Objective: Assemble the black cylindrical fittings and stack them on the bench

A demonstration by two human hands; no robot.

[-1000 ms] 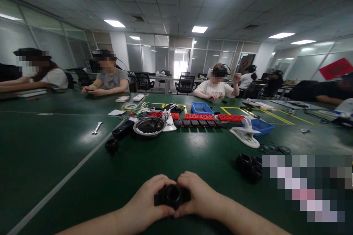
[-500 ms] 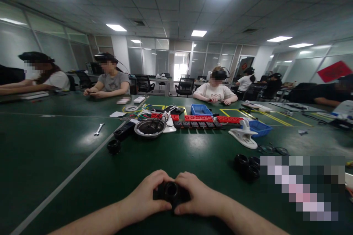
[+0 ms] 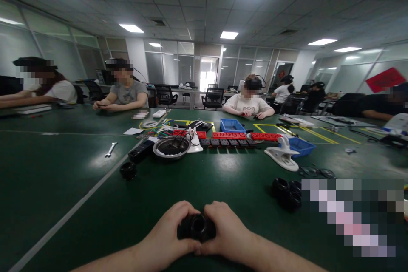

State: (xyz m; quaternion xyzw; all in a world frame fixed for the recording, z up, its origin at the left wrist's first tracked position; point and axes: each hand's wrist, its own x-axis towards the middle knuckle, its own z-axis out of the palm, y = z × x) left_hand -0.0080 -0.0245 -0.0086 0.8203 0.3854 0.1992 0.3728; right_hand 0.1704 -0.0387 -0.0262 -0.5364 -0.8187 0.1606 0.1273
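A round black part with a hole in its top (image 3: pixel 198 225) is held at the near middle of the green table (image 3: pixel 153 204). My left hand (image 3: pixel 174 231) wraps round its left side, and my right hand (image 3: pixel 225 229) wraps round its right side. The thumbs meet in front of the part, and the fingertips come close together behind it. Several similar black parts (image 3: pixel 288 195) stand in a cluster to the right. One more black part (image 3: pixel 128 171) stands by itself to the left.
Farther back are a metal bowl (image 3: pixel 171 148), a white clamp stand (image 3: pixel 282 153), blue baskets (image 3: pixel 232 126) (image 3: pixel 300 146), red strips (image 3: pixel 229 135), cables and a black box (image 3: pixel 140 150). A wrench (image 3: pixel 111 149) lies left. People sit across the table.
The thumbs have come together in front of the black part, where a gap showed before. The camera view has shifted slightly, moving the table items a little.
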